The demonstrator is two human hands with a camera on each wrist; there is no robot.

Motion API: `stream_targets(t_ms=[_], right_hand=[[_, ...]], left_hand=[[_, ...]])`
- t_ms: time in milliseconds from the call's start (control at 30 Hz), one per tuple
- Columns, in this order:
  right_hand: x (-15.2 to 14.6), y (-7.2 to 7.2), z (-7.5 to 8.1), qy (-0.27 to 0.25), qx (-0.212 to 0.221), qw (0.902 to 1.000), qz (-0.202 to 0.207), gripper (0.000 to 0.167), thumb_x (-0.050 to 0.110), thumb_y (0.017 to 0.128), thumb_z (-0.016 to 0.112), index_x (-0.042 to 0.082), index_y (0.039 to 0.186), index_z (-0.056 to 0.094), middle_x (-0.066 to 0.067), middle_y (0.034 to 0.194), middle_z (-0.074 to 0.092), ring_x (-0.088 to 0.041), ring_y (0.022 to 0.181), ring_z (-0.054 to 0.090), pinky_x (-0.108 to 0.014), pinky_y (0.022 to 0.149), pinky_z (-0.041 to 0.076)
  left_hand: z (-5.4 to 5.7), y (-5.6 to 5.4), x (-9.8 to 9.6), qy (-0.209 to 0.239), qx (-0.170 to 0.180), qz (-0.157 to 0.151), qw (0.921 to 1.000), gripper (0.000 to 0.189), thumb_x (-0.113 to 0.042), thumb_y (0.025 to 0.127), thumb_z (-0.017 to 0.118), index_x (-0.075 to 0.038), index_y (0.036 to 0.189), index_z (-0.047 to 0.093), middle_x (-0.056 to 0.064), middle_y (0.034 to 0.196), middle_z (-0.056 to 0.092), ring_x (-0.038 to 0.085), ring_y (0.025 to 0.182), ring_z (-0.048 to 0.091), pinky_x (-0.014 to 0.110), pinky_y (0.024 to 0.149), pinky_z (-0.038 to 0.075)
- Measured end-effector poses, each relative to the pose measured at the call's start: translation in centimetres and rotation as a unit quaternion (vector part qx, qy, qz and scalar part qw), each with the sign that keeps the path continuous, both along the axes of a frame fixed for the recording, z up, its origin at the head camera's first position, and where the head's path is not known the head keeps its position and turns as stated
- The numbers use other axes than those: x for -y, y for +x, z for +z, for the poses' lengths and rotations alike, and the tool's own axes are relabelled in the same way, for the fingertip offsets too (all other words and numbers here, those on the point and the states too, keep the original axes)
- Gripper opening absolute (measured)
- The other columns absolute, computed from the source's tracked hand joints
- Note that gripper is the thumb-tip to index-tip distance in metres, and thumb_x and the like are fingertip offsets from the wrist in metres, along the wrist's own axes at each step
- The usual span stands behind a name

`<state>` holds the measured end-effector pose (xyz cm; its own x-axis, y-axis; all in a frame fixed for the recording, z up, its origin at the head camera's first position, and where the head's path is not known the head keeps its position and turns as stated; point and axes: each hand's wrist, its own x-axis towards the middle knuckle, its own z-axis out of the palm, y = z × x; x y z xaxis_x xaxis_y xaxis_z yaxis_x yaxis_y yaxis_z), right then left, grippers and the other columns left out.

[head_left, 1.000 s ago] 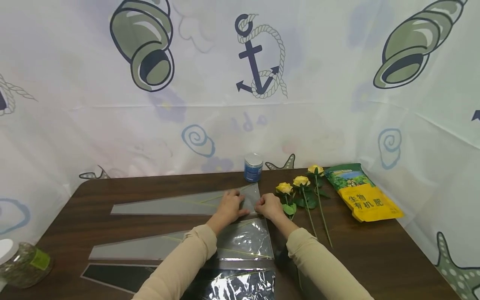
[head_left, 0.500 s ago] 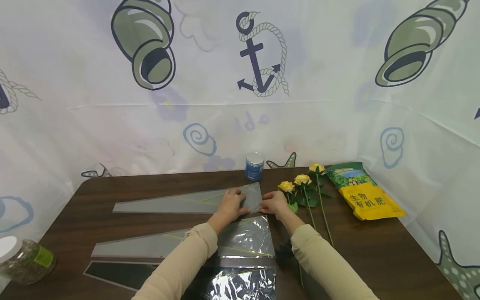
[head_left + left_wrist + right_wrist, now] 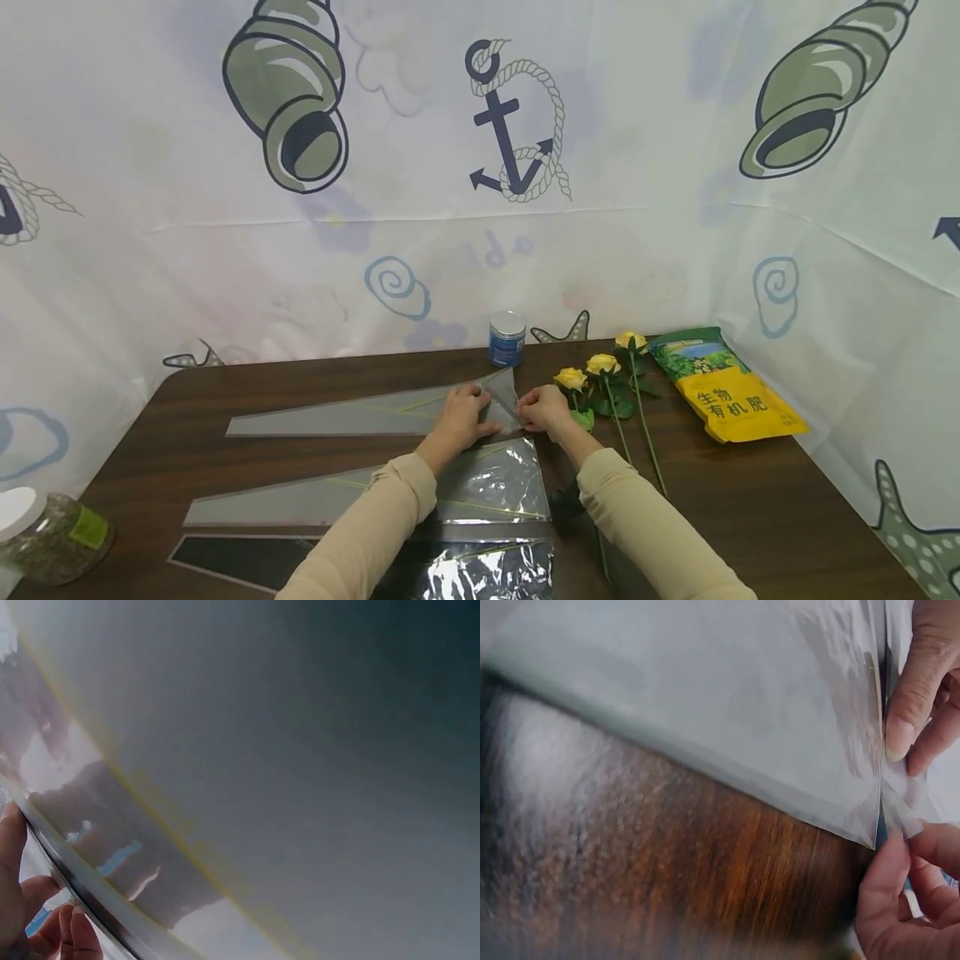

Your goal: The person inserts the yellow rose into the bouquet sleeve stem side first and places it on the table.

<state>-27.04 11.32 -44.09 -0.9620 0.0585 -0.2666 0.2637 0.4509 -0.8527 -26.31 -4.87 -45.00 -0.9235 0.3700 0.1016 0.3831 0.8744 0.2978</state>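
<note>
A tapered grey plastic flower sleeve [image 3: 330, 414] lies flat at the back of the table, its wide mouth to the right. My left hand [image 3: 459, 417] rests on it near that end, thumb and fingers spread apart. At the sleeve's mouth my right hand [image 3: 543, 408] pinches the film's edge between thumb and fingertips. In the right wrist view, a clear flap [image 3: 904, 817] of film stands up between the pinching right fingers [image 3: 889, 877] and the left thumb [image 3: 906, 712]. The left wrist view shows the sleeve's yellow line [image 3: 142, 799] close up, with fingers [image 3: 56, 930] at lower left.
A second grey sleeve [image 3: 495, 483] and a black one [image 3: 247, 557] lie nearer me. Yellow roses [image 3: 602, 364] and a yellow-green fertilizer bag [image 3: 723, 387] stand right. A blue can [image 3: 507, 339] is at the back, a lidded jar [image 3: 56, 537] at far left.
A fold has risen in the film between my hands at the sleeve's mouth. My right hand has shifted slightly along the edge; my left has stayed nearly in place.
</note>
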Motion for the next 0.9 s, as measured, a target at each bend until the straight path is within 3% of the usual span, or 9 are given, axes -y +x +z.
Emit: stream_targets(t_ms=[167,300,433,733,900], right_hand=[[-0.1,0.1,0.2,0.033,-0.027,0.999,0.012,0.01,0.001,0.083,0.066,-0.003,0.092,0.065,-0.011,0.084,0.066,-0.015,0.068,0.059,-0.03,0.059,0.055],[-0.5,0.2,0.3,0.006,-0.008,0.9996,0.025,0.019,-0.002,0.085,0.063,-0.008,0.103,0.063,-0.014,0.085,0.066,-0.015,0.064,0.058,-0.03,0.06,0.055],[-0.8,0.3,0.4,-0.011,0.009,0.999,0.041,0.019,-0.004,0.087,0.06,-0.01,0.104,0.063,-0.008,0.078,0.062,-0.011,0.057,0.054,-0.025,0.056,0.054],[-0.6,0.1,-0.4,-0.046,-0.023,0.9981,0.035,0.006,-0.001,0.087,0.063,-0.007,0.086,0.063,-0.006,0.067,0.06,-0.008,0.051,0.058,-0.023,0.051,0.053],[-0.3,0.3,-0.7,-0.085,-0.031,0.9956,0.024,0.009,-0.006,0.087,0.06,-0.01,0.095,0.06,-0.009,0.075,0.062,-0.01,0.056,0.059,-0.025,0.055,0.055]], left_hand=[[-0.2,0.0,0.1,0.007,-0.01,-0.001,0.9999,0.055,-0.037,0.08,0.074,-0.004,0.123,0.062,0.017,0.129,0.053,0.038,0.11,0.05,0.045,0.093,0.044],[-0.2,-0.1,0.3,0.008,-0.01,-0.002,0.9999,0.054,-0.036,0.08,0.074,-0.004,0.122,0.062,0.017,0.128,0.054,0.038,0.11,0.05,0.045,0.092,0.045],[-0.2,-0.1,0.3,0.01,-0.014,-0.005,0.9998,0.054,-0.036,0.079,0.074,-0.004,0.121,0.063,0.017,0.127,0.054,0.038,0.11,0.05,0.044,0.092,0.045],[-0.3,-0.2,0.3,0.029,-0.011,-0.016,0.9994,0.055,-0.036,0.08,0.074,-0.002,0.121,0.062,0.018,0.128,0.053,0.039,0.111,0.05,0.045,0.093,0.045],[-0.6,-0.1,0.3,0.034,-0.006,-0.013,0.9993,0.056,-0.035,0.08,0.074,-0.001,0.123,0.061,0.019,0.13,0.052,0.039,0.114,0.048,0.046,0.095,0.043]])
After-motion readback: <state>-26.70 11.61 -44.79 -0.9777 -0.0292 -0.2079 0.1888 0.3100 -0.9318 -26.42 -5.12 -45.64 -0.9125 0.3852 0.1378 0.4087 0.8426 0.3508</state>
